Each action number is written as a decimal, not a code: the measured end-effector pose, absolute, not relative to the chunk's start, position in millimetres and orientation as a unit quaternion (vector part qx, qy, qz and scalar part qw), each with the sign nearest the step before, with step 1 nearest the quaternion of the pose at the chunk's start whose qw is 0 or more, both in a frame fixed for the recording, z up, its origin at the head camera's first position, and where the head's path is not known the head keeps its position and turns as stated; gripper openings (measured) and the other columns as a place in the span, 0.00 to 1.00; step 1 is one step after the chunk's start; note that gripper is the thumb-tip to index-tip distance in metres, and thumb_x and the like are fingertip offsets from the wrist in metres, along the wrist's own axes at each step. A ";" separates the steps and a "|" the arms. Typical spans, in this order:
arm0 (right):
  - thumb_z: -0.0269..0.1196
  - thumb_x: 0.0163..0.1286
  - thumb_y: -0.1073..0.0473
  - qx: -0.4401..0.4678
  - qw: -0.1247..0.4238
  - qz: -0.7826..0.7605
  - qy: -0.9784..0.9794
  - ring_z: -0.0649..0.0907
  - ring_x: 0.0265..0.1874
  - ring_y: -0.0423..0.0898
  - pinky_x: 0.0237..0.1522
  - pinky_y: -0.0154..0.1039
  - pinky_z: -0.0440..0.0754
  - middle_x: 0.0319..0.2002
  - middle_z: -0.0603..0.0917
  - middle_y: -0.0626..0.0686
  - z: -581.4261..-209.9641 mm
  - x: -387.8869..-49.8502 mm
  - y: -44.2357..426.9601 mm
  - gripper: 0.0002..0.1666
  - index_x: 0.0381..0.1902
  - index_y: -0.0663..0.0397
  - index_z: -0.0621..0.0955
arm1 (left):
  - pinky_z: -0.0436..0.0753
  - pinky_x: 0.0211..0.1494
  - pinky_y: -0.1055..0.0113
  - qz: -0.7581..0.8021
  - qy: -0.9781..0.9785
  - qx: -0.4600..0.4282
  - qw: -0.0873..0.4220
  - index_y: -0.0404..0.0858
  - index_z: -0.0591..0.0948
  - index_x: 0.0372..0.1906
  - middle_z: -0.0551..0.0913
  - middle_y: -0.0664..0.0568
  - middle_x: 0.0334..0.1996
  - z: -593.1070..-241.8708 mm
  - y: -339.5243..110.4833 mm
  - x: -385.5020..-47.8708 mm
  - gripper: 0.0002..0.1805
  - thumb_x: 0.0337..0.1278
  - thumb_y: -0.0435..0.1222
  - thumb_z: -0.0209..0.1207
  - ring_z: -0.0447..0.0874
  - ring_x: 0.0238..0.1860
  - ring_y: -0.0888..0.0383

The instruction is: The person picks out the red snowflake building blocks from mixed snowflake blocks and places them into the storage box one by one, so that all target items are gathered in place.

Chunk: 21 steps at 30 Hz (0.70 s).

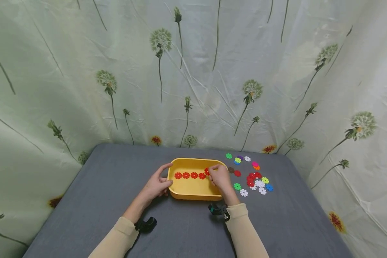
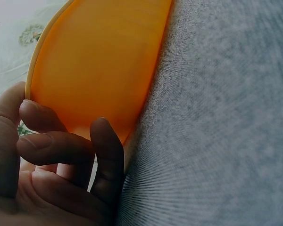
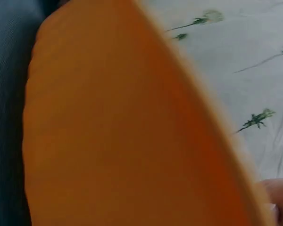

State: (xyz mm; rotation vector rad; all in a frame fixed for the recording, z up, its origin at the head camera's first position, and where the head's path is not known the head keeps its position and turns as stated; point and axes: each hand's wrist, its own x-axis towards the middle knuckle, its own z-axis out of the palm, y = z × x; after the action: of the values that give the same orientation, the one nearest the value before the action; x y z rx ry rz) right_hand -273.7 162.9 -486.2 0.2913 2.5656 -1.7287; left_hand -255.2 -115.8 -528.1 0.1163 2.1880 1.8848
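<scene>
- Dandelion-printed fabric (image 1: 135,71) is being used as a backdrop behind a grey-covered table (image 1: 93,200), beyond both grips.
- One yellow tray (image 1: 193,196) is being gripped at its left end by the left hand (image 1: 154,184), thumb and fingers being closed about the rim, presumably so that sliding is being prevented.
- One red flower disc (image 1: 207,171) is being pinched in the fingertips of the right hand (image 1: 220,176) over the tray's right part, apparently for finer placing.
- Four red discs (image 1: 194,175) are being displayed in a row inside the tray, between the two grips.
- Loose mixed-colour discs (image 1: 259,183) are being kept right of the pinching hand, likely for easy reach.
</scene>
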 end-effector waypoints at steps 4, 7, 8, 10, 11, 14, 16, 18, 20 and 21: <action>0.56 0.75 0.64 0.107 0.018 -0.495 0.862 0.69 0.09 0.38 0.15 0.29 0.67 0.15 0.77 0.50 -486.8 -275.6 159.3 0.12 0.42 0.68 0.84 | 0.76 0.25 0.66 0.645 0.752 0.042 0.130 0.56 0.64 0.80 0.78 0.54 0.17 -526.6 -115.6 -254.3 0.40 0.66 0.34 0.65 0.67 0.15 0.59; 0.55 0.75 0.66 0.105 0.023 -0.478 0.872 0.68 0.09 0.39 0.14 0.29 0.65 0.13 0.74 0.48 -488.1 -277.7 158.2 0.14 0.31 0.65 0.83 | 0.75 0.24 0.66 0.646 0.751 0.041 0.132 0.56 0.65 0.80 0.78 0.54 0.17 -525.3 -115.8 -253.9 0.40 0.66 0.34 0.66 0.68 0.15 0.59; 0.54 0.75 0.66 0.103 0.024 -0.472 0.875 0.68 0.08 0.40 0.14 0.30 0.64 0.12 0.73 0.48 -488.5 -278.4 157.9 0.16 0.26 0.62 0.82 | 0.75 0.24 0.66 0.646 0.751 0.042 0.132 0.56 0.65 0.80 0.77 0.54 0.17 -524.9 -116.0 -253.9 0.40 0.66 0.34 0.66 0.68 0.15 0.59; 0.53 0.75 0.67 0.101 0.028 -0.455 0.884 0.67 0.08 0.40 0.13 0.31 0.62 0.11 0.72 0.48 -489.2 -279.4 157.6 0.21 0.18 0.58 0.78 | 0.74 0.23 0.66 0.647 0.750 0.044 0.131 0.55 0.65 0.80 0.77 0.54 0.18 -523.9 -116.1 -253.5 0.41 0.66 0.34 0.66 0.68 0.15 0.58; 0.53 0.74 0.67 0.101 0.028 -0.447 0.888 0.67 0.08 0.40 0.13 0.31 0.62 0.11 0.72 0.47 -489.5 -279.8 157.4 0.23 0.15 0.55 0.75 | 0.74 0.23 0.66 0.647 0.750 0.044 0.130 0.55 0.65 0.80 0.78 0.54 0.18 -523.6 -116.3 -253.2 0.41 0.66 0.34 0.66 0.69 0.15 0.58; 0.53 0.74 0.68 0.094 0.024 -0.417 0.904 0.67 0.08 0.41 0.13 0.31 0.60 0.10 0.71 0.47 -490.0 -280.4 156.7 0.27 0.11 0.51 0.71 | 0.72 0.22 0.66 0.647 0.751 0.046 0.128 0.55 0.64 0.80 0.78 0.54 0.18 -522.8 -116.5 -252.2 0.41 0.67 0.34 0.66 0.70 0.16 0.57; 0.54 0.73 0.69 0.086 0.018 -0.385 0.919 0.68 0.08 0.41 0.13 0.30 0.60 0.10 0.71 0.47 -490.2 -280.4 156.0 0.27 0.11 0.51 0.72 | 0.72 0.22 0.67 0.646 0.751 0.046 0.128 0.55 0.64 0.80 0.78 0.54 0.18 -522.7 -116.5 -251.6 0.41 0.67 0.35 0.66 0.70 0.16 0.58; 0.56 0.72 0.69 0.076 0.008 -0.344 0.936 0.68 0.09 0.41 0.13 0.30 0.61 0.10 0.72 0.47 -490.4 -280.1 154.9 0.26 0.11 0.52 0.73 | 0.72 0.22 0.67 0.646 0.751 0.046 0.128 0.55 0.64 0.80 0.78 0.54 0.18 -523.1 -116.7 -251.2 0.41 0.67 0.35 0.66 0.70 0.16 0.58; 0.57 0.72 0.69 0.071 0.002 -0.305 0.950 0.69 0.10 0.41 0.13 0.30 0.61 0.11 0.72 0.47 -490.6 -280.0 153.6 0.26 0.11 0.53 0.74 | 0.71 0.22 0.67 0.646 0.751 0.047 0.129 0.55 0.64 0.80 0.78 0.54 0.18 -523.2 -116.9 -251.0 0.41 0.67 0.35 0.66 0.70 0.16 0.58; 0.58 0.72 0.69 0.071 0.000 -0.289 0.955 0.69 0.10 0.42 0.13 0.30 0.62 0.11 0.72 0.48 -490.6 -279.8 152.8 0.25 0.12 0.54 0.75 | 0.71 0.22 0.67 0.646 0.751 0.048 0.129 0.55 0.64 0.80 0.78 0.54 0.18 -523.5 -117.0 -251.0 0.41 0.67 0.35 0.66 0.70 0.16 0.58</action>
State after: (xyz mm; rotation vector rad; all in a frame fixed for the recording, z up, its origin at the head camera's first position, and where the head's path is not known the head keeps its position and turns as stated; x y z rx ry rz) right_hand -279.8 152.8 -490.6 0.2238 2.9991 -0.9066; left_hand -251.0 -117.0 -523.5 0.1401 2.1835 1.8770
